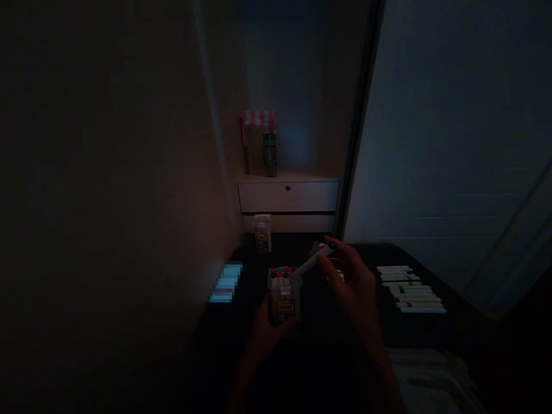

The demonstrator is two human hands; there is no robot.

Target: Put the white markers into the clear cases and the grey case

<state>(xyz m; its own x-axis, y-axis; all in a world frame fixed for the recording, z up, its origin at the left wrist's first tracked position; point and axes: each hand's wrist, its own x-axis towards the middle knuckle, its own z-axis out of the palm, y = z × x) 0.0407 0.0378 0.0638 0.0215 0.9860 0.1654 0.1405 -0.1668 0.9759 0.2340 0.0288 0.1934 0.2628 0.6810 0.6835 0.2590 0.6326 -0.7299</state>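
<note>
The scene is very dark. My left hand (263, 333) is wrapped round the base of a clear marker box (284, 293) that stands upright on the dark table, with several coloured marker caps showing at its top. My right hand (351, 282) pinches a white marker (313, 261), held slanted just above and right of the box's open top. A few more markers lie on the table behind that hand.
A row of several white markers (409, 287) lies on the dark table (431, 328) to the right. A second marker box (262, 232) stands further back. Behind it are a drawer unit (288, 196), a pink-striped item (259, 141) and a small bottle (269, 154). A wall closes the left side.
</note>
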